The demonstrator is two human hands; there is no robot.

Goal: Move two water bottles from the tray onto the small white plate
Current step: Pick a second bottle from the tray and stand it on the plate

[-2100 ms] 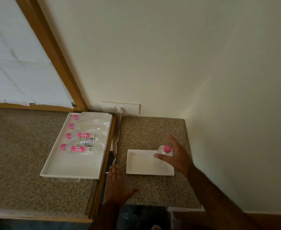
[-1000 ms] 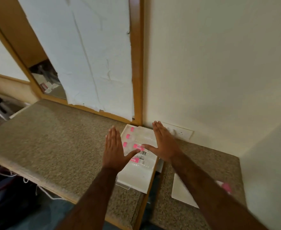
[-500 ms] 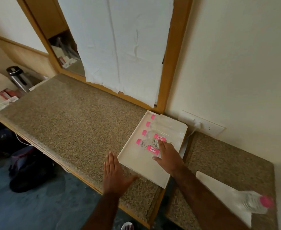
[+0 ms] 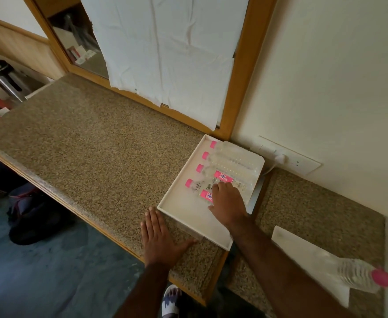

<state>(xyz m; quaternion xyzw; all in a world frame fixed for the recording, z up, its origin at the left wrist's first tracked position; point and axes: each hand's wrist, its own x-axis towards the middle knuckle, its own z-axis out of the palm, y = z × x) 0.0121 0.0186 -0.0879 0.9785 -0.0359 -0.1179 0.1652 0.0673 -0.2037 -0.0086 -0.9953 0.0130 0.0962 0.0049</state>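
Note:
A white tray [image 4: 184, 211] lies on the granite counter with several clear, pink-capped water bottles in a row. My right hand [image 4: 228, 203] reaches into the tray. Its fingers curl over the nearest bottle [image 4: 198, 188], thumb on the near side, and the bottle still lies on the tray floor. My left hand [image 4: 159, 239] rests flat on the counter just in front of the tray's near-left corner, fingers spread, holding nothing. The small white plate [image 4: 303, 249] sits on the lower side counter at the right. One bottle [image 4: 358, 276] lies on the plate's right end, cap pointing right.
A wall socket with a white plug [image 4: 282, 158] and cable sits behind the tray. A narrow gap separates the two counters. A framed mirror covered with white paper [image 4: 165, 53] stands at the back, a steel flask [image 4: 5, 79] at far left, and a dark bag [image 4: 32, 212] on the floor.
My right hand has left the bottle on the plate, crossed to the tray and settled on the nearest bottle. My left hand came down flat on the counter.

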